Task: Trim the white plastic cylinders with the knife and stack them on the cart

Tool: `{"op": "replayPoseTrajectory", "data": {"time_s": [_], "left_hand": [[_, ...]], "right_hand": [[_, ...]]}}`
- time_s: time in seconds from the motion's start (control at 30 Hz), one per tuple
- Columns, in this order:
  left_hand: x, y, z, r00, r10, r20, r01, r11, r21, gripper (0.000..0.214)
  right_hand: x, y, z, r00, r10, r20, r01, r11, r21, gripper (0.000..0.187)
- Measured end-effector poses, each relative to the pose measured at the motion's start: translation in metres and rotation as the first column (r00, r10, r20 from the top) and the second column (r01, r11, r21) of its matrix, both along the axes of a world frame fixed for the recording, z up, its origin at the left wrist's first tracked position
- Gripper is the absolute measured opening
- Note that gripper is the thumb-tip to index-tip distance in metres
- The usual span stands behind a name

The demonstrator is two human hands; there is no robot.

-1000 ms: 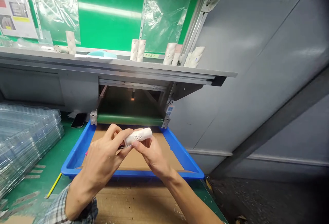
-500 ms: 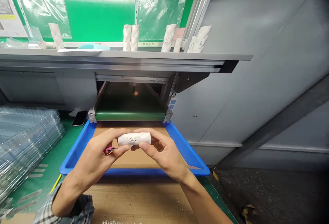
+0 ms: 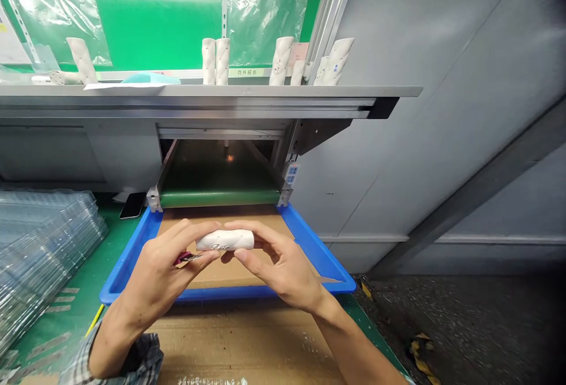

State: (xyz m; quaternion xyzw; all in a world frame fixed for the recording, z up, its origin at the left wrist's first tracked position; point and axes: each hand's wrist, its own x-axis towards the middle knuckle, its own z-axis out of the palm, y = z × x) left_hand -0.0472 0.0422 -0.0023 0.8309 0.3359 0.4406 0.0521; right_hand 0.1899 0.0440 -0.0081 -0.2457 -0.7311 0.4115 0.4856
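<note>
A short white cylinder with script lettering on its side lies level between both my hands, above the blue tray. Its left end is pinched between the thumb and fingers of my left hand. My right hand grips the other end, thumb below and fingers along the top. The lettering now sits at the lower edge, close to my left thumb. Tucked in my left hand is a small pink-handled tool with a metal tip; its kind is mostly hidden.
A green conveyor belt ends over the cardboard-lined tray. Stacked clear plastic trays stand left, near a phone. Several white textured cylinders stand on the shelf above. A grey wall rises at right.
The white cylinder has rolled between my fingers, so its lettering has turned from the middle down to the lower edge. Both hands keep their hold. The view has shifted slightly.
</note>
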Motion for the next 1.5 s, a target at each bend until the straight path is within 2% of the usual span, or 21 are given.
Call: {"op": "replayPoseTrajectory", "data": {"time_s": [0.13,0.27,0.37,0.6,0.77,0.87,1.0,1.17,1.33,1.43,1.5], "left_hand": [[-0.0007,-0.002,0.002,0.999,-0.036,-0.017,0.035,0.999,-0.018,0.03],[-0.0012,-0.0037,0.0032,0.999,-0.016,-0.039,0.019,0.997,0.075,0.03],[0.0,-0.0058,0.0031,0.998,-0.007,-0.058,0.014,0.992,0.126,0.031],[0.0025,-0.007,0.0029,0.997,0.012,-0.07,-0.003,0.991,0.133,0.033],[0.0037,-0.0059,0.0022,0.999,0.01,-0.049,-0.007,0.997,0.074,0.031],[0.0029,-0.0064,0.0024,0.999,0.004,-0.049,-0.003,1.0,0.021,0.029],[0.0022,-0.0078,0.0043,1.0,-0.002,-0.029,0.003,0.999,0.033,0.029],[0.0032,-0.0092,0.0063,1.0,0.029,-0.011,-0.029,0.999,-0.033,0.027],[0.0014,-0.0092,0.0049,0.996,0.067,0.054,-0.065,0.997,-0.037,0.031],[0.0006,-0.0092,0.0046,0.997,0.05,0.06,-0.044,0.994,-0.099,0.028],[0.0008,-0.0094,0.0051,0.998,0.027,0.06,-0.022,0.996,-0.083,0.025]], "right_hand": [[0.0013,-0.0019,0.0004,1.0,0.015,0.014,-0.016,0.998,0.055,0.037],[0.0008,-0.0041,-0.0005,0.989,0.12,-0.087,-0.12,0.993,0.007,0.038],[0.0003,-0.0045,-0.0013,0.978,0.152,-0.142,-0.156,0.988,-0.019,0.036],[0.0001,-0.0065,0.0021,0.979,0.134,-0.155,-0.138,0.99,-0.015,0.033],[0.0024,-0.0047,0.0012,0.994,0.054,-0.096,-0.056,0.998,-0.016,0.031],[0.0022,-0.0021,-0.0007,0.995,0.05,-0.09,-0.051,0.999,-0.009,0.033],[0.0001,-0.0016,-0.0005,0.996,0.025,-0.091,-0.026,1.0,-0.006,0.033],[-0.0005,-0.0023,0.0003,0.996,-0.004,-0.086,0.009,0.998,0.063,0.032],[0.0007,-0.0007,-0.0014,0.995,0.021,-0.099,-0.026,0.999,-0.041,0.038],[0.0017,-0.0005,-0.0014,0.996,0.025,-0.087,-0.028,0.999,-0.036,0.039],[0.0023,-0.0007,-0.0007,0.997,0.007,-0.079,-0.011,0.999,-0.042,0.04]]}}
